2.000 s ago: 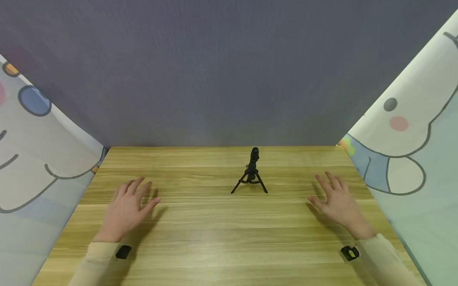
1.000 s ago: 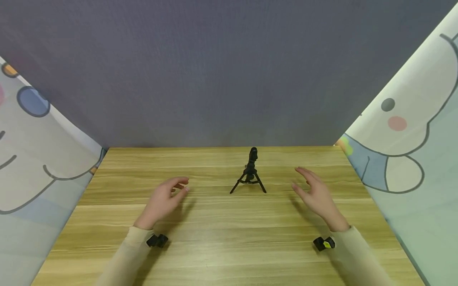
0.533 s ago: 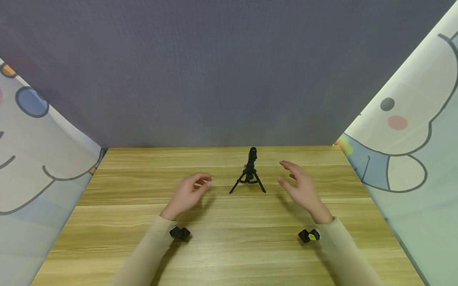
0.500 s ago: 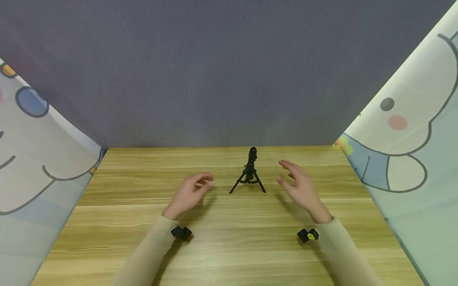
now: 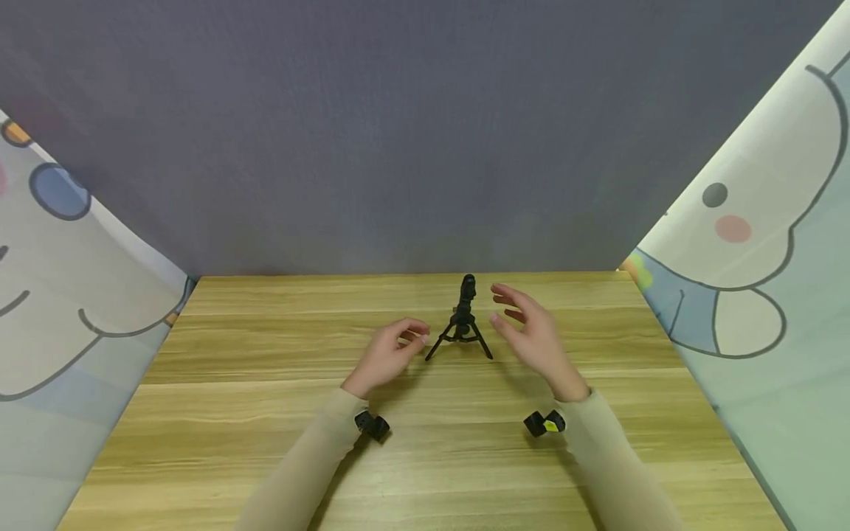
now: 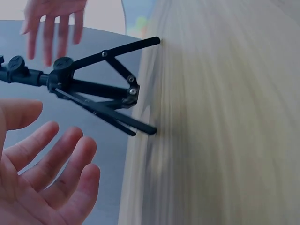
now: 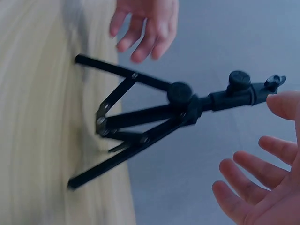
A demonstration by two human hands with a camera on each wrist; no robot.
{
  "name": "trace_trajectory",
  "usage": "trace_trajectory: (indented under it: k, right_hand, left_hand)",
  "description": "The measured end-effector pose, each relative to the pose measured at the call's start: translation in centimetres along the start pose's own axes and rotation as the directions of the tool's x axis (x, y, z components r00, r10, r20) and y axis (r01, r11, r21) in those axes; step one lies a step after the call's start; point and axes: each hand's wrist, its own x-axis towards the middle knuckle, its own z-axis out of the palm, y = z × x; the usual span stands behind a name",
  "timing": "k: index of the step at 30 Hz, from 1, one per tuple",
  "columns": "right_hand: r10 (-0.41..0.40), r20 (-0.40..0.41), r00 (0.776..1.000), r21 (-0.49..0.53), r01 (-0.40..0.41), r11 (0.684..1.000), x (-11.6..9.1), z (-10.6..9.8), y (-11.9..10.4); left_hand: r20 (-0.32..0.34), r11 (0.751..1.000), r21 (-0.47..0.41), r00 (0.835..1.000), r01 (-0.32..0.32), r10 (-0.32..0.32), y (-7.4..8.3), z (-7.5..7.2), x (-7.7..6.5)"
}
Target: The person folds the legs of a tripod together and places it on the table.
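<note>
In the head view, a black tripod [image 5: 464, 316] stands on the wooden table [image 5: 219, 435], slightly right of and below the frame's centre. The left hand [image 5: 387, 354] is near it on the left, the right hand [image 5: 536, 341] on the right. Both hands hold nothing; their fingers are relaxed, slightly bent.

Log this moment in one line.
black tripod: upright, legs spread, on wooden table | left hand: empty, left of it | right hand: empty, right of it
</note>
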Motion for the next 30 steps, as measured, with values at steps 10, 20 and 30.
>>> trace_trajectory:
  k: [10,20,30]
  right_hand:
    - [-0.095,-0.043,0.995,0.114,0.1,0.988,1.4,0.8,-5.6]
    - [-0.08,-0.057,0.995,0.218,0.091,0.972,2.4,1.5,-6.5]
    - [0.0,-0.046,0.999,0.29,0.013,0.957,2.7,2.0,-6.3]
  left_hand:
    - [-0.012,1.0,-0.023,1.0,-0.02,0.02,0.1,1.8,1.0]
    - [-0.018,1.0,-0.01,1.0,-0.008,0.008,0.1,2.9,1.9]
    - [-0.042,1.0,0.02,0.999,0.01,-0.01,0.1,3.6,2.4]
